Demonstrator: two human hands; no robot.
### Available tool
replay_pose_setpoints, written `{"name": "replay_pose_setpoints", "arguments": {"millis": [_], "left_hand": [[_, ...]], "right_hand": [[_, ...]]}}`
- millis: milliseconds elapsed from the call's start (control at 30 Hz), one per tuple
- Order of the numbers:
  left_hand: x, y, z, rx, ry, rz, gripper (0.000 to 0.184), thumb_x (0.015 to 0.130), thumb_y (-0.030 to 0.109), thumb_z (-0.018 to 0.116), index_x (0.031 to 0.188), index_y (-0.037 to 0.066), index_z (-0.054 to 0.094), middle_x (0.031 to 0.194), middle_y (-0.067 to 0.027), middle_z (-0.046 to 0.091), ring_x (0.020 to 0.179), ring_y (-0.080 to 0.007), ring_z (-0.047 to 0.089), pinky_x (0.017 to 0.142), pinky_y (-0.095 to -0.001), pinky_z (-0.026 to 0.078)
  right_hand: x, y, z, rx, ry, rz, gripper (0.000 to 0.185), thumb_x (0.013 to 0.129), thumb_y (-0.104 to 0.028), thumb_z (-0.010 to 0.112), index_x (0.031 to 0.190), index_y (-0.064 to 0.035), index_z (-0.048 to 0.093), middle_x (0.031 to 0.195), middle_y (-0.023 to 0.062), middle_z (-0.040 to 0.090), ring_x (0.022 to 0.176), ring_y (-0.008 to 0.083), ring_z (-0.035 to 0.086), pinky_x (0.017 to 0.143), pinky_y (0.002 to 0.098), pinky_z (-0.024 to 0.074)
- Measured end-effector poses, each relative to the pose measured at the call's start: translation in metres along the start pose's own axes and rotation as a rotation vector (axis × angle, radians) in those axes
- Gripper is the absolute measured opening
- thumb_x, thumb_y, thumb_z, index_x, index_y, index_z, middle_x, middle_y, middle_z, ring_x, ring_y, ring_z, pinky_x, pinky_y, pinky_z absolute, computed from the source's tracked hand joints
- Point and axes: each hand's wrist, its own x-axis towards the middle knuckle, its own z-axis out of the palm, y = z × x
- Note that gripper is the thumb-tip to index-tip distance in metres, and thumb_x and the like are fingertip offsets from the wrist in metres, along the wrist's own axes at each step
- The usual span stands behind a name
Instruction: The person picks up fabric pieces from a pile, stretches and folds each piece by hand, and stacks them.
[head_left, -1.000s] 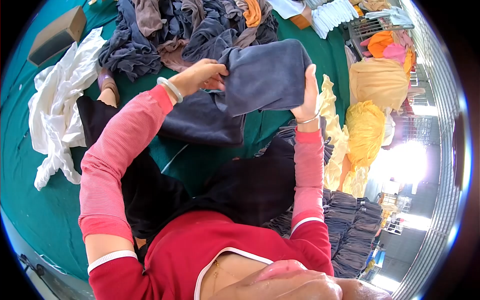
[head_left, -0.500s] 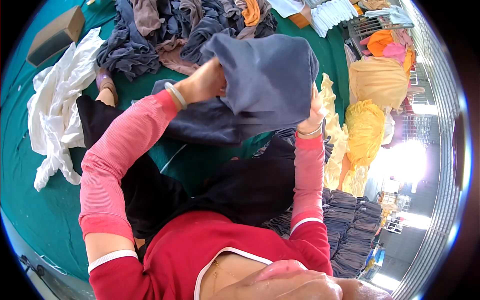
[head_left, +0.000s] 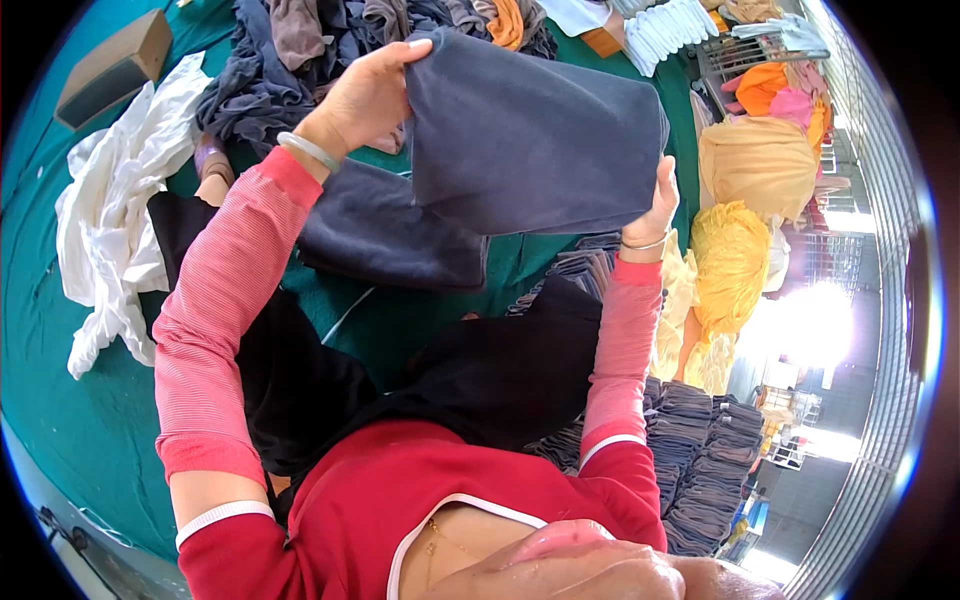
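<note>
One dark folded cloth (head_left: 540, 140): was held up, spread fairly flat between left hand (head_left: 365, 95) and right hand (head_left: 652, 205).
Left grip: pinched the upper left corner, nearly closed, with thumb on the near edge and fingers mostly tucked behind.
Right grip: cupped the lower right edge, curled around fabric; could not be read for exact finger spread.
Handling: seemed best done with an even pull from both sides, firm enough to smooth creases, gentle enough not to stretch soft fabric.
Layers: called, arguably, for a pinch through every thickness at both ends; otherwise risked slipping out of line.
Second folded cloth (head_left: 395, 230): lay on green sheet (head_left: 350, 315), partly hidden; could not be judged touching or apart from the raised one.
Small dark stack (head_left: 585, 275): showed only partly beside black trousers (head_left: 500, 370).
Loose dark heap (head_left: 265, 85): ran past the top edge.
Glare (head_left: 815, 325): washed out background detail.
</note>
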Motion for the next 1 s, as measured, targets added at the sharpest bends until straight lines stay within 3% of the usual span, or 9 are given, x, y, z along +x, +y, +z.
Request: {"name": "replay_pose_setpoints", "arguments": {"millis": [67,133,367,700,733,767,833,933,1000], "left_hand": [[-0.004,0.007,0.0,0.136,0.079,0.111,0.028,0.087,0.031,0.057,0.104,0.009,0.06,0.099,-0.0014,0.062,0.093,-0.015,0.054,0.091,-0.0319,0.036],[-0.004,0.009,-0.001,0.247,0.096,0.185,0.022,0.085,0.032,0.06,0.094,0.012,0.063,0.089,0.0022,0.061,0.082,-0.0118,0.053,0.079,-0.0296,0.036],[-0.015,0.013,0.003,0.443,0.228,0.341,0.022,0.086,0.032,0.061,0.08,0.011,0.065,0.066,0.0067,0.051,0.057,-0.003,0.045,0.054,-0.0175,0.03],[-0.073,0.05,0.024,0.758,0.122,0.515,0.024,0.089,0.032,0.059,0.092,0.01,0.067,0.068,0.0049,0.053,0.059,-0.0032,0.05,0.054,-0.0146,0.036],[-0.075,0.056,0.024,0.765,0.159,0.507,0.025,0.088,0.024,0.06,0.104,0.005,0.065,0.085,0.0032,0.063,0.076,-0.0042,0.057,0.066,-0.0173,0.042],[-0.071,0.061,0.021,0.787,0.282,0.527,0.025,0.089,0.026,0.058,0.1,0.005,0.066,0.084,0.0028,0.063,0.078,-0.004,0.057,0.067,-0.0173,0.042],[-0.059,0.074,0.011,1.239,0.304,0.603,0.022,0.089,0.024,0.058,0.094,0.004,0.066,0.084,0.0008,0.063,0.077,-0.0058,0.056,0.068,-0.0186,0.043],[-0.038,0.069,0.026,1.133,0.463,0.54,0.02,0.08,0.018,0.068,0.073,-0.001,0.064,0.072,-0.0005,0.06,0.067,-0.0058,0.052,0.06,-0.0217,0.039],[-0.026,0.066,0.025,1.233,0.463,0.731,0.022,0.081,0.019,0.068,0.073,-0.001,0.064,0.072,-0.0013,0.06,0.065,-0.0055,0.051,0.058,-0.0213,0.038]], "right_hand": [[0.003,-0.002,0.007,-0.206,0.099,-0.009,0.042,0.091,-0.021,0.051,0.125,0.0021,0.045,0.121,0.0158,0.055,0.109,0.0273,0.055,0.094,0.04,0.0439],[0.007,-0.002,0.025,-0.34,0.137,-0.004,0.037,0.09,-0.013,0.051,0.123,0.0015,0.046,0.116,0.0141,0.057,0.107,0.0247,0.056,0.091,0.0367,0.0464],[0.003,-0.012,0.005,-0.312,0.169,0.11,0.034,0.091,-0.01,0.05,0.122,0.0027,0.047,0.117,0.0151,0.056,0.106,0.0236,0.057,0.09,0.0353,0.0471],[-0.056,-0.02,0.015,-0.322,0.26,-0.346,0.017,0.088,-0.001,0.052,0.104,-0.0077,0.055,0.107,0.0068,0.059,0.104,0.0188,0.054,0.091,0.036,0.0415],[-0.058,-0.022,0.009,-0.313,0.245,-0.37,0.016,0.088,-0.001,0.052,0.102,-0.009,0.055,0.106,0.006,0.059,0.102,0.0181,0.054,0.09,0.0348,0.0416],[-0.058,-0.023,0.004,-0.304,0.23,-0.393,0.015,0.088,-0.001,0.053,0.1,-0.0102,0.055,0.105,0.0052,0.059,0.1,0.0173,0.055,0.088,0.0336,0.0418],[-0.046,-0.011,0.0,-0.315,0.323,-0.456,0.012,0.088,-0.003,0.054,0.099,-0.0096,0.055,0.103,0.005,0.059,0.097,0.0176,0.055,0.088,0.0337,0.0404],[-0.024,0.006,-0.027,-0.34,0.421,-0.448,0.017,0.086,-0.003,0.058,0.103,-0.0082,0.058,0.103,0.0067,0.059,0.101,0.0209,0.054,0.092,0.037,0.0397],[-0.014,0.011,-0.036,-0.298,0.432,-0.445,0.017,0.086,-0.005,0.058,0.103,-0.0079,0.057,0.103,0.0072,0.06,0.101,0.0202,0.055,0.093,0.0379,0.0398]]}}
